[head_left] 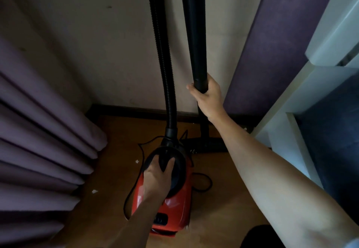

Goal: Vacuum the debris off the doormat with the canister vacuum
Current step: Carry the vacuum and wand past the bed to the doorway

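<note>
A red canister vacuum stands on the wooden floor in a corner. My left hand is wrapped around its black carry handle on top. A ribbed black hose rises straight up from the canister's front. My right hand grips the black wand, which stands upright against the wall. The black floor head rests on the floor at the wand's lower end, partly behind my right forearm. No doormat is in view.
Purple curtains hang on the left. A purple panel leans at the right, beside a white shelf unit. The black power cord loops on the floor around the canister. Small white scraps lie near the curtain.
</note>
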{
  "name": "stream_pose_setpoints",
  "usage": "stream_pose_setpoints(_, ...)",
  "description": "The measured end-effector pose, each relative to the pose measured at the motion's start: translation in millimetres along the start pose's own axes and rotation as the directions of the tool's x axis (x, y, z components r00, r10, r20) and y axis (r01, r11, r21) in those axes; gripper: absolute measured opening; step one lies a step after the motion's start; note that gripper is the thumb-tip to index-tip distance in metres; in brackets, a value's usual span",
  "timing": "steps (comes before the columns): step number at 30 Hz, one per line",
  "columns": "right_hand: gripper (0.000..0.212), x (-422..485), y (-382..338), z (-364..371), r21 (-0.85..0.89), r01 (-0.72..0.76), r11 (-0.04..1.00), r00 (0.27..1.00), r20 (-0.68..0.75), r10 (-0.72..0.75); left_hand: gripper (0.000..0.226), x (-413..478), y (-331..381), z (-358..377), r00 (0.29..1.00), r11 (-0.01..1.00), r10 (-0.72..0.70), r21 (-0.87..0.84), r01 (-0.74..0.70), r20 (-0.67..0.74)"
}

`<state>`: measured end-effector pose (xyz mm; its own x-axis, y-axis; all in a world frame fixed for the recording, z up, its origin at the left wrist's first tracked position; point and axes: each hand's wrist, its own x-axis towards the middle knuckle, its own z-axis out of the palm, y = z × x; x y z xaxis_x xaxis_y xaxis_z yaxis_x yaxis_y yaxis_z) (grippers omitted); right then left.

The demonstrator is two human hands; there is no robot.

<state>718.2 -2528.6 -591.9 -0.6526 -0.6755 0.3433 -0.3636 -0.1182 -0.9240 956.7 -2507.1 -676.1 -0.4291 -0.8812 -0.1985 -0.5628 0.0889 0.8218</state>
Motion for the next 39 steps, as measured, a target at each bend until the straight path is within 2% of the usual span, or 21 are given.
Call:
stream_pose_setpoints(4,0.030,11,-1,16,0.020,-0.004,1.000,1.000,-0.016,0.004,0.043,7,-3,-2,1.000,0.999,0.018,0.039,-0.018,0.003)
stream_pose_setpoints(8,0.028,19,3,25,0.100,-0.005,0.995,1.000,-0.013,0.006,0.051,22,-2,-5,1.000,0.998,0.023,0.064,-0.023,0.015)
stream_pose_setpoints(11,0.022,23,8,30,0.132,-0.020,0.991,0.999,-0.025,0.023,0.045,32,0,-3,1.000,0.998,0.014,0.063,-0.014,0.006)
stream_pose_setpoints(17,0.025,32,8,45,0.173,-0.016,0.985,0.999,-0.043,0.024,0.037,47,4,1,0.999,0.997,0.001,0.071,-0.005,0.048)
stream_pose_setpoints(25,0.025,35,11,50,0.135,-0.036,0.990,0.999,-0.007,0.037,0.040,53,-4,4,0.997,1.000,0.002,0.026,-0.004,0.074)
stream_pose_setpoints(34,0.015,17,10,46,0.035,-0.087,0.996,0.994,0.071,0.084,0.046,46,-6,5,1.000,1.000,-0.010,0.028,0.009,0.001)
stream_pose_setpoints(39,0.033,10,4,38,-0.028,-0.132,0.991,0.981,0.140,0.134,0.045,40,-3,2,0.998,0.999,-0.023,-0.036,0.021,-0.066)
